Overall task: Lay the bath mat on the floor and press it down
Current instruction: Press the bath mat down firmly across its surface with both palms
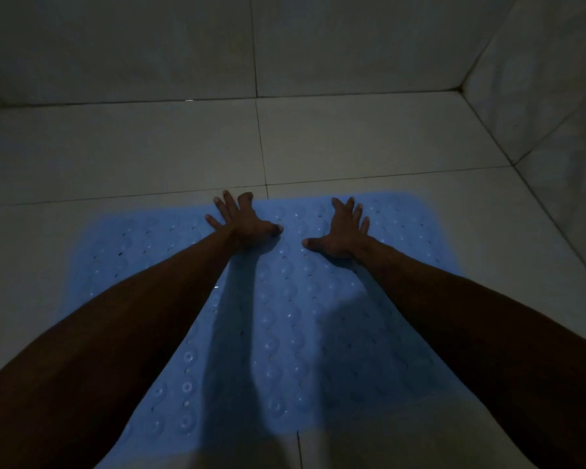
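Note:
A light blue bath mat (pixel 285 299) with rows of round bumps and small holes lies spread flat on the tiled floor (pixel 149 154). My left hand (pixel 242 218) presses on the mat near its far edge, fingers straight and spread, with the fingertips reaching the edge. My right hand (pixel 344 230) lies flat on the mat just right of it, fingers also spread. Both forearms stretch over the mat and hide parts of its left and right sides. The light is dim.
Pale tiled walls stand at the back (pixel 285 45) and on the right (pixel 548 96), meeting in a corner at the far right. Bare floor tiles lie between the mat's far edge and the back wall.

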A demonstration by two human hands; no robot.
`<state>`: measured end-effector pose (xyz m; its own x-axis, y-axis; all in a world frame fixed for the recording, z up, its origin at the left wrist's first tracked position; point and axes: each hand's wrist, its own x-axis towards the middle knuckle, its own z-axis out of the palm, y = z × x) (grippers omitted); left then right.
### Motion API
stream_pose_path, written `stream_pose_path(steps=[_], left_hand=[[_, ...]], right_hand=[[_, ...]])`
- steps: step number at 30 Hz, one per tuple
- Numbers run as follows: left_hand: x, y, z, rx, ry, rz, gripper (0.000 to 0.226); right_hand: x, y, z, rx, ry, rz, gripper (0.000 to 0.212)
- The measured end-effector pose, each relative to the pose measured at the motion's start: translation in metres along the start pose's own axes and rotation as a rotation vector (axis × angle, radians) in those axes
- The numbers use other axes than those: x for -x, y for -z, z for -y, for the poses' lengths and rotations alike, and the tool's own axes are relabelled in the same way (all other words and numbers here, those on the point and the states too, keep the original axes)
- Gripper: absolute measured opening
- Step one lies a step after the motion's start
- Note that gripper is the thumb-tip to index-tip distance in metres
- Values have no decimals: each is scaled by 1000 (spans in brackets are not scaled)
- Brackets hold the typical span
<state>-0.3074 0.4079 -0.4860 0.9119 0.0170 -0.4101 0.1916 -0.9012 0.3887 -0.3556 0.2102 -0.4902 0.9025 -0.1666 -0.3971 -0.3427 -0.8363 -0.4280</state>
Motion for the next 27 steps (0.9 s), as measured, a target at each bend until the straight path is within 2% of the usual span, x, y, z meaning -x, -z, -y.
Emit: stream_pose_path(steps=[6,11,16,18,22,27], left_hand=[[3,2,13,-92,-86,112,138],[7,3,4,-158,-39,133,136],[15,3,-3,-196,15,124,136],[21,2,-1,-186,31,105,135],[27,1,2,-155,46,94,135],[35,0,3,-133,48,80,133]], right_hand=[[12,-14,-4,-25,-12,-109,119],[21,-26,-5,-49,-45,-220,110],[29,-38,-15,-29,0,-280,99],[26,-32,-16,-19,2,-199,103],[25,-16,-20,-15,24,13,127],[22,-10,-20,63,31,97,134]])
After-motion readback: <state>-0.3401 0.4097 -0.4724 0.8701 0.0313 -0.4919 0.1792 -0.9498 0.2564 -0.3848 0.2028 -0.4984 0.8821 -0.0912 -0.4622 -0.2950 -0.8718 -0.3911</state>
